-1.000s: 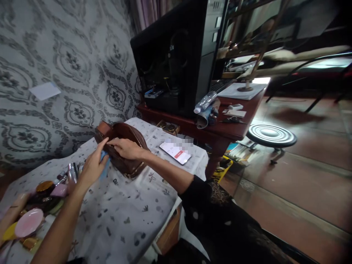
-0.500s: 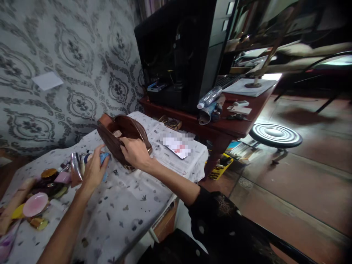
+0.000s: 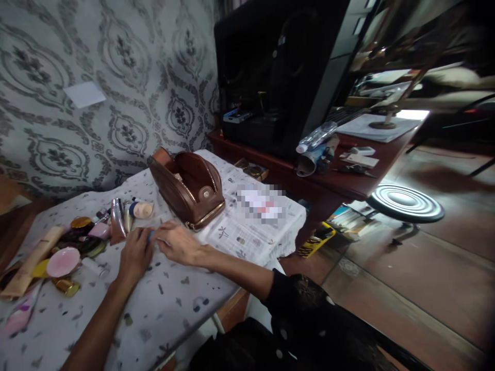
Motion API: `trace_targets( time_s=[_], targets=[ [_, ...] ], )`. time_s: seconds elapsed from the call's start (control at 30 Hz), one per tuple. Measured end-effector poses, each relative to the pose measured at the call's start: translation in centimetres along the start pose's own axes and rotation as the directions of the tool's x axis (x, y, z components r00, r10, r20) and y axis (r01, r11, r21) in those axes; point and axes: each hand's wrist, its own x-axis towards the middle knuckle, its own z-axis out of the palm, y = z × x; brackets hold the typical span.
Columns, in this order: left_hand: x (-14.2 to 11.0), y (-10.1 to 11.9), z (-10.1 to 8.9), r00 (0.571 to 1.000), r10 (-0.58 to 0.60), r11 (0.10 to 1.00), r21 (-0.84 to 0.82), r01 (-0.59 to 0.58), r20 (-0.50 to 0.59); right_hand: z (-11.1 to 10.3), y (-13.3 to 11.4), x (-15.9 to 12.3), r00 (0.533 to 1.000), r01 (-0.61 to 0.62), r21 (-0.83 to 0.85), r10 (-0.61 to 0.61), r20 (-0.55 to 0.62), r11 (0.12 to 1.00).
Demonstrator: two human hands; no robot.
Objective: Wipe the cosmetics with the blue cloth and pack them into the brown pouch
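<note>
Head view: left of centre, just below mid-height, our two hands meet over the printed tablecloth. A small blue item shows between them, mostly hidden by fingers. Our left hand appears to pinch it, fingers curled; our right hand brings bent fingertips against it, and we cannot tell whether they grip or only touch. The brown bag gapes above our right hand, near the centre of the frame. Just above our left hand lie a foundation bottle and a shiny tube; the pink round lid sits at the lower left.

To handle the item well, we judge that the left hand should steady it while the right works lightly with the fingertips, both low over the cloth, with our left knuckles clear of the tube and bottle so neither rolls
</note>
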Motion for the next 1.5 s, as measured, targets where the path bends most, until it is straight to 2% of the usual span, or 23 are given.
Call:
trace_targets(
  time_s=[0.07, 0.17, 0.2, 0.23, 0.33, 0.5, 0.83, 1.03, 1.13, 1.3, 1.4, 1.5],
  targets=[
    [-0.2, 0.2, 0.5, 1.0, 0.009, 1.0, -0.007, -0.01, -0.003, 1.6, 0.6, 1.3, 0.992, -0.116, 0.123, 0.109, 0.064, 0.986],
    [-0.1, 0.5, 1.0, 0.999, -0.037, 0.997, -0.067, 0.036, -0.012, 3.7, 2.1, 3.7, 0.965, -0.261, 0.272, 0.247, 0.085, 0.926],
    [0.0, 0.5, 1.0, 0.998, -0.053, 0.992, -0.114, 0.051, -0.018, 4.4, 2.7, 4.4, 0.931, -0.354, 0.362, 0.36, 0.053, 0.862],
    [0.1, 0.5, 1.1, 0.997, -0.068, 0.986, -0.155, 0.064, -0.025, 5.1, 3.4, 5.1, 0.917, -0.381, 0.396, 0.396, 0.045, 0.836],
    [0.3, 0.3, 1.1, 0.995, -0.101, 0.986, -0.135, 0.099, -0.013, 6.8, 5.1, 6.3, 0.903, -0.387, 0.448, 0.43, 0.007, 0.806],
    [0.0, 0.5, 0.9, 0.993, -0.117, 0.987, -0.107, 0.119, 0.026, 7.3, 6.8, 5.5, 0.902, -0.348, 0.471, 0.426, -0.067, 0.81],
    [-0.1, 0.6, 0.4, 0.979, -0.202, 0.973, -0.112, 0.203, 0.016, 6.8, 7.1, 4.7, 0.917, -0.34, 0.467, 0.399, -0.029, 0.816],
    [-0.3, 0.6, 0.3, 0.973, -0.228, 0.969, -0.107, 0.223, -0.032, 6.8, 7.1, 4.7, 0.913, -0.354, 0.467, 0.408, -0.014, 0.81],
    [-0.2, -0.8, -0.3, 0.956, -0.285, 0.957, -0.076, 0.28, -0.071, 6.8, 7.3, 4.7, 0.907, -0.366, 0.467, 0.421, -0.016, 0.805],
    [0.5, -5.2, -1.4, 0.876, -0.452, 0.891, -0.031, 0.454, -0.167, 6.9, 7.3, 4.7, 0.901, -0.376, 0.471, 0.433, -0.014, 0.798],
    [1.1, -6.9, -0.9, 0.864, -0.482, 0.875, -0.026, 0.484, -0.144, 6.9, 7.3, 4.7, 0.901, -0.376, 0.475, 0.434, -0.014, 0.796],
    [1.4, -6.9, 0.1, 0.871, -0.478, 0.878, -0.034, 0.478, -0.114, 6.9, 7.2, 4.8, 0.903, -0.371, 0.476, 0.43, -0.016, 0.797]
  ],
)
